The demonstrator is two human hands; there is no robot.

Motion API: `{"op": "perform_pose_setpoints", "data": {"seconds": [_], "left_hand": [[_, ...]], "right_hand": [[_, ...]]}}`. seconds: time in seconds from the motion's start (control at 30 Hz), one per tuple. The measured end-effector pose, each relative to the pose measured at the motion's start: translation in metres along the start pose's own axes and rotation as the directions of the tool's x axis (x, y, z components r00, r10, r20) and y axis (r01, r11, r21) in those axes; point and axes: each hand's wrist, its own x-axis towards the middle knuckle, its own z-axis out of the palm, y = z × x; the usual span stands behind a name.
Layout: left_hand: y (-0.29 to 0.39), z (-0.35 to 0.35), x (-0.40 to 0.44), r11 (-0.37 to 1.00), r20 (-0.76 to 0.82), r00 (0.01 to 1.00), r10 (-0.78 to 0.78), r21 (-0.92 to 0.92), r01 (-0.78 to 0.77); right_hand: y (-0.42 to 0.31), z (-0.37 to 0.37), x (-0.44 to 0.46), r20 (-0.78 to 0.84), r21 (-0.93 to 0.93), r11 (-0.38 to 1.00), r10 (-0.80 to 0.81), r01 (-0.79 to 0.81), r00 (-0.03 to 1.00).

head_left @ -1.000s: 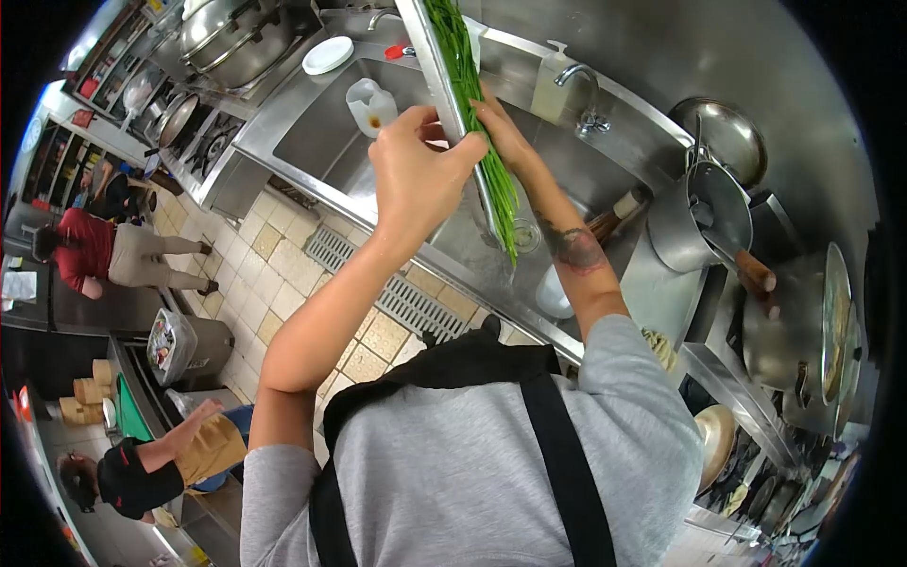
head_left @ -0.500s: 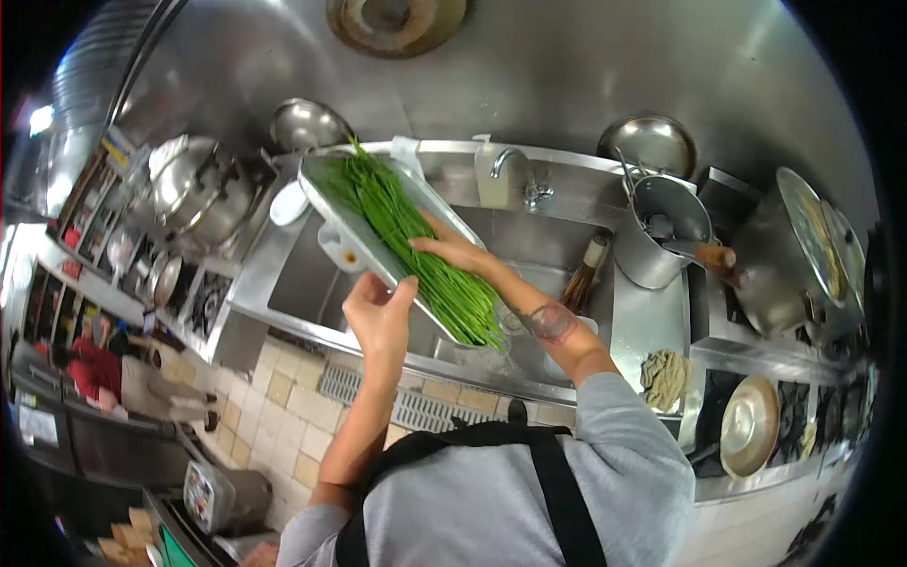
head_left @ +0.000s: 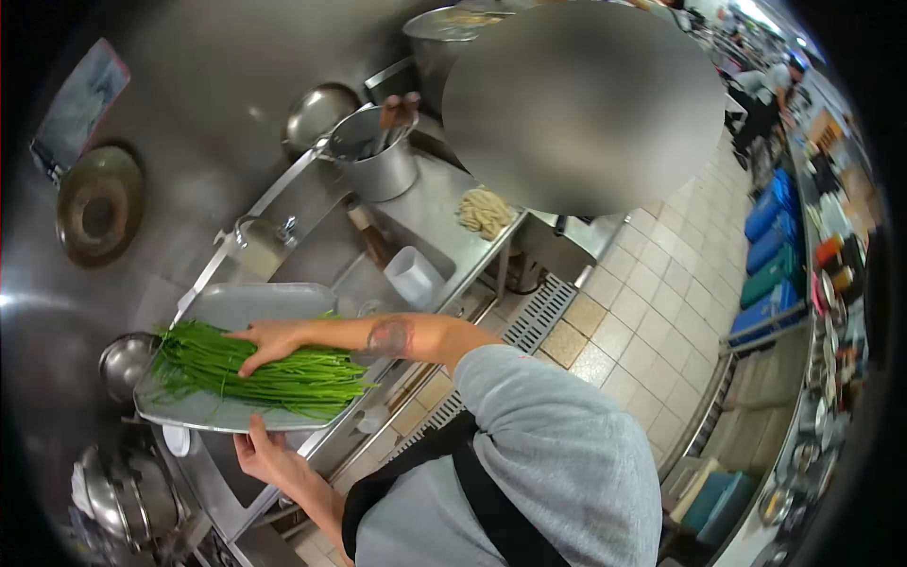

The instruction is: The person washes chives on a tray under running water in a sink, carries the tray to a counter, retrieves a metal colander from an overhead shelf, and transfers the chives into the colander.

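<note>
A long bundle of green chives (head_left: 293, 383) lies along a pale, shallow tray (head_left: 255, 300) tilted above the sink (head_left: 326, 248). My right hand (head_left: 272, 344) rests across the top of the chives, thumb and fingers spread. At the tray's near rim, my left hand (head_left: 267, 455) grips the edge; its fingers under the tray are partly hidden. Both arms reach in from the right and below.
A white container (head_left: 414, 278) and a brush (head_left: 367, 232) sit in the sink. Beyond them stand a tall pot (head_left: 378, 156) and a crumpled cloth (head_left: 484, 213). A faucet (head_left: 286, 228) rises behind the basin. Another person (head_left: 770, 90) is far right.
My view has swung right and rotated, bringing the aisle into sight. The left hand, formerly beside the tray's edge, is now against its rim. The right hand stays on the chives.
</note>
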Motion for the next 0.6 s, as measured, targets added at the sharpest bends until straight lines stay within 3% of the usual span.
{"op": "perform_pose_setpoints", "data": {"seconds": [0.27, 0.37, 0.6], "left_hand": [[0.008, -0.012, -0.036, 0.996, 0.179, 0.982, -0.054, -0.059, 0.066], [0.024, -0.003, -0.077, 0.995, 0.178, 0.982, -0.071, -0.062, 0.083], [0.041, 0.002, -0.169, 0.984, 0.382, 0.922, -0.06, -0.135, 0.12]], "right_hand": [[-0.023, 0.0, -0.068, -0.098, -0.05, 0.985, 0.161, -0.166, 0.982], [-0.033, -0.006, -0.11, -0.16, -0.047, 0.98, 0.181, -0.191, 0.97], [-0.078, -0.027, -0.229, -0.289, -0.079, 0.958, 0.244, -0.277, 0.926]]}}
